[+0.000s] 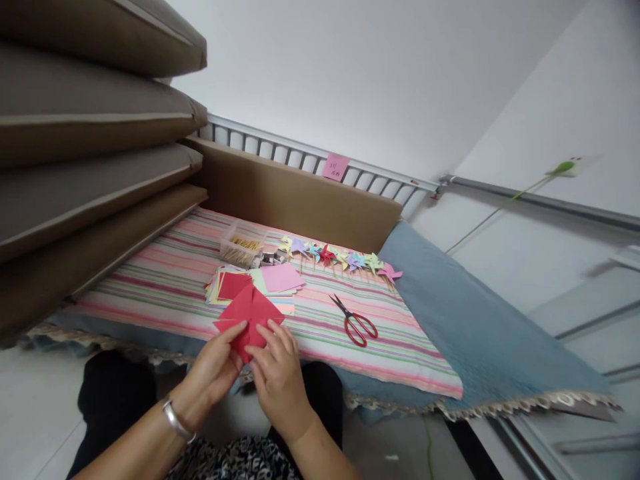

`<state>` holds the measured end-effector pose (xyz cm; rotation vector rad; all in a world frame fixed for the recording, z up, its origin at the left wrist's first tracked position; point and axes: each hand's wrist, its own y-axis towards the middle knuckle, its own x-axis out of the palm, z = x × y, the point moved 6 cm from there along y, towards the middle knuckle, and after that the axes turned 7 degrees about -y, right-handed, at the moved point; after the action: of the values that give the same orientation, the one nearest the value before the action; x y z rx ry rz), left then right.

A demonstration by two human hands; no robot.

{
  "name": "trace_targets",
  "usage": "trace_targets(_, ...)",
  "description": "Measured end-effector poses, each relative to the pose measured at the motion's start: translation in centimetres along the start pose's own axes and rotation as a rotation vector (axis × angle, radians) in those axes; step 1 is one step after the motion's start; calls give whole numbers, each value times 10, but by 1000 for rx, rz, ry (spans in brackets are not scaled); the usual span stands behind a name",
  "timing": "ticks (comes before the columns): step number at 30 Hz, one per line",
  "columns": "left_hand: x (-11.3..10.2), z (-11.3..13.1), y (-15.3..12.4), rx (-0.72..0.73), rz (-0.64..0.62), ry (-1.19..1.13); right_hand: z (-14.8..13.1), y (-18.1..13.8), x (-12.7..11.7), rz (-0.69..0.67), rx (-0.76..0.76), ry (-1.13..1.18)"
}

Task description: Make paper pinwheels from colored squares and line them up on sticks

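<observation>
A red paper square (253, 308) with slits cut in from its corners is held up over the front edge of the striped cloth. My left hand (220, 363) pinches its lower left side. On its lower right, my right hand (277, 370) grips the sheet with thumb and fingers. Behind the paper lie a pile of coloured sheets (215, 288), a smaller red sheet (234, 285) and a pink sheet (281, 277). Scissors with red handles (354, 321) rest to the right, apart from both hands.
Several paper pinwheels on sticks (327, 255) stand in a row at the back. A clear plastic box (243, 243) holds small sticks. Stacked brown cushions (95, 140) rise on the left. A brown board (295, 193) closes the back, and a pink note (335, 167) hangs on the rail.
</observation>
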<state>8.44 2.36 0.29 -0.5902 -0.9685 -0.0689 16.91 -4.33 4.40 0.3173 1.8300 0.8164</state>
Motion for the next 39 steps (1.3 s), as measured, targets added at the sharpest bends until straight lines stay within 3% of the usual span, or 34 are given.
trace_targets(5,-9,-1,6,29,-2,62,6,4,0,-53,37,125)
trace_targets(12,-20,6,12,24,52,137,73,5,-11,112,428,358)
trace_targets(15,-22,5,15,-14,54,171,88,-4,-7,128,508,448)
trace_targets(19,-18,1,15,-31,15,181,96,-22,12,104,794,748)
trace_targets(21,-14,-1,12,-29,-8,180,91,-30,24,75,960,962)
trace_targets(23,-9,-2,8,-9,-24,188,80,-32,36,9,1027,1128)
trace_targets(26,-4,-2,2,14,-72,231,67,-26,44,-37,988,1159)
trace_targets(29,-4,-1,2,25,-143,263,68,-15,44,14,929,1057)
trace_targets(31,-11,1,4,37,-114,281,74,-6,38,63,890,995)
trace_targets(33,-22,2,7,37,-36,284,76,5,23,126,739,771)
trace_targets(35,-25,1,7,6,-19,241,65,15,7,149,475,412)
trace_targets(37,-19,-2,4,-32,-90,163,45,18,5,108,220,97)
trace_targets(39,-8,-4,1,-54,-179,96,29,15,13,39,87,-42)
